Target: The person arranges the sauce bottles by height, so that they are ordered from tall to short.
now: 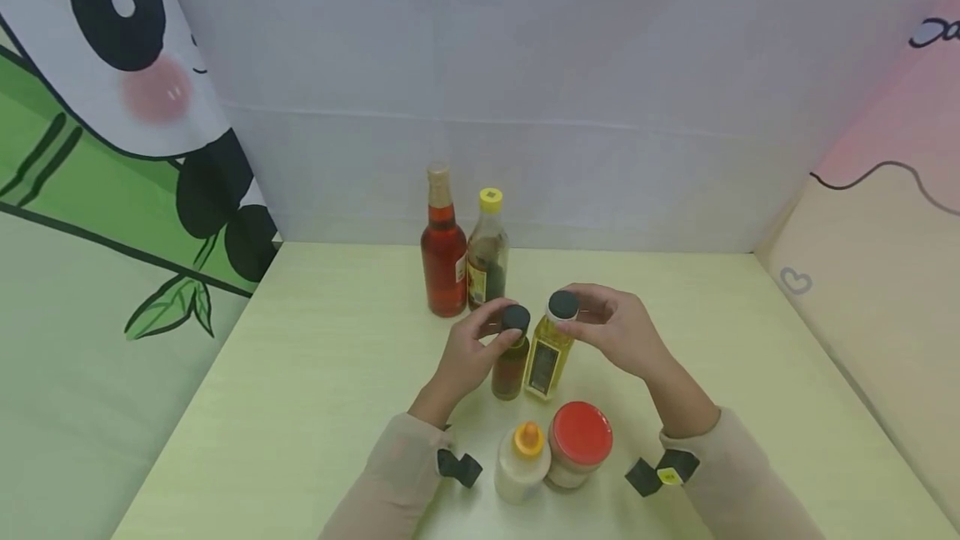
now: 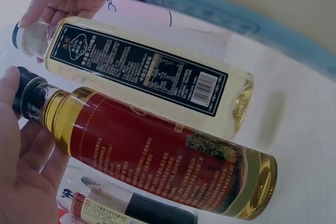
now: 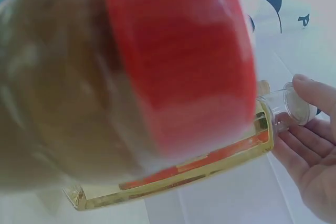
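Note:
My left hand [image 1: 467, 351] grips the black-capped neck of a round oil bottle [image 1: 509, 373]. In the left wrist view its red label [image 2: 157, 153] faces the camera and golden oil shows at both ends. The right hand [image 1: 621, 334] pinches a square bottle of pale yellow oil [image 1: 547, 361] at its cap, thumb in front and fingers behind. This bottle tilts a little and carries a dark label with a barcode [image 2: 204, 88]. The two bottles stand side by side. Nearer the wrists are a white squeeze bottle [image 1: 521, 473] with an orange nozzle and a red-lidded jar [image 1: 581, 433].
Behind the hands, a tall bottle of red liquid [image 1: 444, 265] stands next to a yellow-capped bottle [image 1: 489, 250]. A white cloth backdrop [image 1: 600, 107] rises at the table's [image 1: 300, 357] far edge. Printed panels flank both sides. The red-lidded jar blocks much of the right wrist view.

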Tool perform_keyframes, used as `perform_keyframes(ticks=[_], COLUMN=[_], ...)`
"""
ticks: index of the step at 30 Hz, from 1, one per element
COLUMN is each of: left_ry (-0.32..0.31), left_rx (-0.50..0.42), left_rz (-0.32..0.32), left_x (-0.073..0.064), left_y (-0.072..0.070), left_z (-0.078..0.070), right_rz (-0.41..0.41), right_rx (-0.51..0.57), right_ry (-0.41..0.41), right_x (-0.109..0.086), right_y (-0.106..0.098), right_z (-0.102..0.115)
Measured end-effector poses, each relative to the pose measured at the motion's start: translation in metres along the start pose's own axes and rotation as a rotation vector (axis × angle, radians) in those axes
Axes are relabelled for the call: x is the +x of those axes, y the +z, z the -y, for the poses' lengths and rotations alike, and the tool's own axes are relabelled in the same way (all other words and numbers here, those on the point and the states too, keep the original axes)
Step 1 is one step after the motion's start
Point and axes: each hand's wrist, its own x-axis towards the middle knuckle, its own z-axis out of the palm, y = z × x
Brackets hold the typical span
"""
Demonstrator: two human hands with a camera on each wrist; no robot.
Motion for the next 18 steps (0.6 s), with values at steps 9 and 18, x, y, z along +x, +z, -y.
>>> perform_keyframes(ticks=[9,18], left_ry=[-0.016,-0.019], left_rx=[0.009,-0.008], left_rz=[-0.002,-0.013], left_x=[0.0,-0.002], left_y=[0.001,0.001], left_z=[0.003,0.003], right_rz=[-0.044,-0.085], right_rx=[-0.066,-0.104], right_ry=[0.038,0.072], right_x=[0.017,0.033], right_y=[-0.007,-0.009], right_z=[-0.002,-0.005])
